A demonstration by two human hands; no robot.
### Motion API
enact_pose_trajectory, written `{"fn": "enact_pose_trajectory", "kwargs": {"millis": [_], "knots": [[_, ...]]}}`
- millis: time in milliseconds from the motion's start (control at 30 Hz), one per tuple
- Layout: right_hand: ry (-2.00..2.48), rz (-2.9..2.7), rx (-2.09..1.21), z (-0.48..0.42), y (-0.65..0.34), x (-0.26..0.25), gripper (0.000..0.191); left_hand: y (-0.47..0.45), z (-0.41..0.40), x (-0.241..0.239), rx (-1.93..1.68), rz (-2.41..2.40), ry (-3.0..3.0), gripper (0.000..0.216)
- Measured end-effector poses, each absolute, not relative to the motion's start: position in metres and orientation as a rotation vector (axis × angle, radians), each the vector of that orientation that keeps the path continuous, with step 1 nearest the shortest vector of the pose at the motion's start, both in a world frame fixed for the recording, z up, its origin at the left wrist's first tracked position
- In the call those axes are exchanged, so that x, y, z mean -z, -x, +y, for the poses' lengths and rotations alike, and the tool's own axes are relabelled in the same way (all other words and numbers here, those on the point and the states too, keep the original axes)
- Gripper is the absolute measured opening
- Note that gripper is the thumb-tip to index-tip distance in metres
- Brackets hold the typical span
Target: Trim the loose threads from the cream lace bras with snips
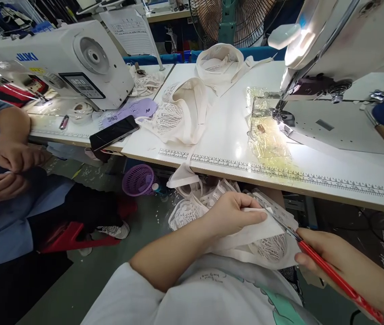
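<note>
My left hand (234, 214) is closed in a pinch on a white fabric piece with lace (263, 237) that lies in my lap below the table edge. My right hand (330, 255) grips a red-handled tool (327, 271), likely small scissors or a seam ripper. Its metal tip touches the fabric edge just right of my left fingers. More lace pieces (192, 210) hang below my left hand.
A white sewing table (232, 135) with a ruler strip along its front carries a sewing machine (341, 58) at right, white lace garments (181, 113) and a black phone (114, 132). A second machine (59, 58) stands left. A co-worker's hands (7, 167) are at far left. A purple basket (138, 179) sits on the floor.
</note>
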State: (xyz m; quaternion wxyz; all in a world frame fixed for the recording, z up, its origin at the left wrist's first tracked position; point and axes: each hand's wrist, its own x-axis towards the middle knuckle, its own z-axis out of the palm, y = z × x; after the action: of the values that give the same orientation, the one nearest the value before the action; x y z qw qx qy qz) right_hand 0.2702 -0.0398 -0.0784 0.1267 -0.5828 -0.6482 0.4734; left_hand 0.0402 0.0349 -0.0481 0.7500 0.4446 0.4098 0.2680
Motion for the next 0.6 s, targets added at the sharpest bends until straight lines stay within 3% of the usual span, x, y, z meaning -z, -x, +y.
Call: {"fn": "enact_pose_trajectory", "kwargs": {"millis": [200, 400, 600], "knots": [[1.701, -1.706, -1.420, -0.036, -0.271, 0.078, 0.047, -0.040, 0.035, 0.052, -0.608, 0.899, -0.961, 0.013], [1.445, -1.443, -1.006, -0.031, -0.241, 0.068, 0.030, -0.038, 0.036, 0.048, -0.615, 0.960, -0.983, 0.016], [1.371, -1.594, -0.895, -0.027, -0.214, 0.071, 0.021, -0.038, 0.041, 0.051, -0.576, 0.983, -1.114, 0.020]]}}
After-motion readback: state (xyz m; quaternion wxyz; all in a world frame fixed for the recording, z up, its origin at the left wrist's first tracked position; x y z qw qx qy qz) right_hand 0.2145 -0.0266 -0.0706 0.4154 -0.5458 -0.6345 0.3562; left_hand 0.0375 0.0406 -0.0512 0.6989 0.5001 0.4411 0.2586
